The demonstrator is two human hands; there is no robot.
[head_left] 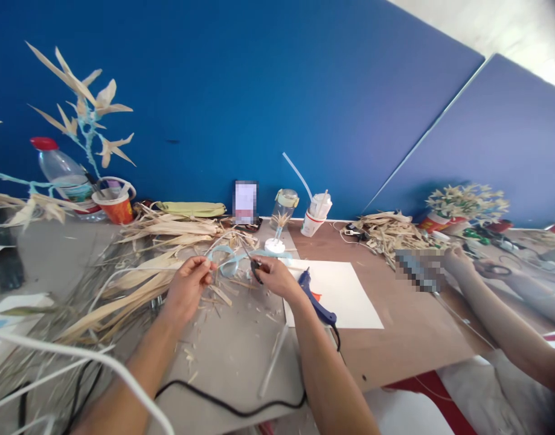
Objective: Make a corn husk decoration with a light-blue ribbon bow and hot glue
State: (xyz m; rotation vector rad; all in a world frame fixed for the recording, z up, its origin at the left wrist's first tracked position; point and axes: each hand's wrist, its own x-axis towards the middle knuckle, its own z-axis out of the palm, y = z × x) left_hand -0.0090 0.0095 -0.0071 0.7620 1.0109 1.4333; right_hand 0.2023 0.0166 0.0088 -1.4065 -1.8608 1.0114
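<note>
Fingertips of my left hand (191, 287) are pinched together over the table on a piece too small to make out. My right hand (277, 279) grips a pair of scissors (256, 270) by the dark handles, with the blades pointing up and away. Between the two hands lies a loose curl of light blue ribbon (226, 266) among husk scraps. Just beyond the right hand, a small husk flower (281, 221) on a blue stem stands upright in a white round base (275, 246). Dried corn husks (168, 232) are heaped beyond and left of my left hand.
A blue glue gun (314, 296) rests on white paper (356, 296) at right; a black cable (223, 408) crosses the front. Behind are a phone (246, 203), a jar (284, 202) and a cup (312, 222). Husk branches (89, 124) rise at left. A co-worker's arms (490, 293) reach in from the right.
</note>
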